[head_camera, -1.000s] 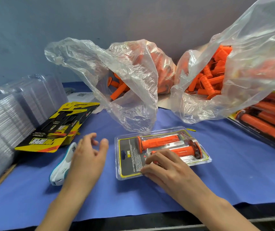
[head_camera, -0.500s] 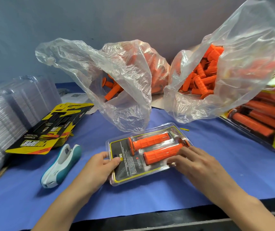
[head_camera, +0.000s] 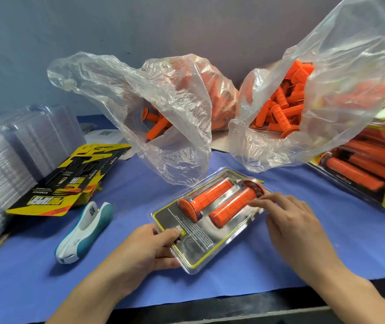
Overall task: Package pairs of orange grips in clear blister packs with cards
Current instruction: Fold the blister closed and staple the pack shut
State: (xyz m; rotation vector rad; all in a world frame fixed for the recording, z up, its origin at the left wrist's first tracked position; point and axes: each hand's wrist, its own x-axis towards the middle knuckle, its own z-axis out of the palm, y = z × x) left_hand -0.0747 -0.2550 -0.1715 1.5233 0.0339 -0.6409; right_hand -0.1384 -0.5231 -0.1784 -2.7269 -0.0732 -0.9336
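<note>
Two orange grips point(head_camera: 206, 198) lie in a blister pack point(head_camera: 194, 237) mid-worktop point(head_camera: 341, 249), below a grey wall point(head_camera: 187, 24). The left hand point(head_camera: 143, 251) clamps its fingers on the pack's 8 o'clock corner. The right hand point(head_camera: 296, 228), fingers spread, touches its 3 o'clock side. Bare blue surface lies toward 5 o'clock.

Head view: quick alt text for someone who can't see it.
The left hand grips the near corner of a blister pack holding two orange grips on a blue mat; fingers of the right hand touch its far side. Behind stand bags of grips.
</note>
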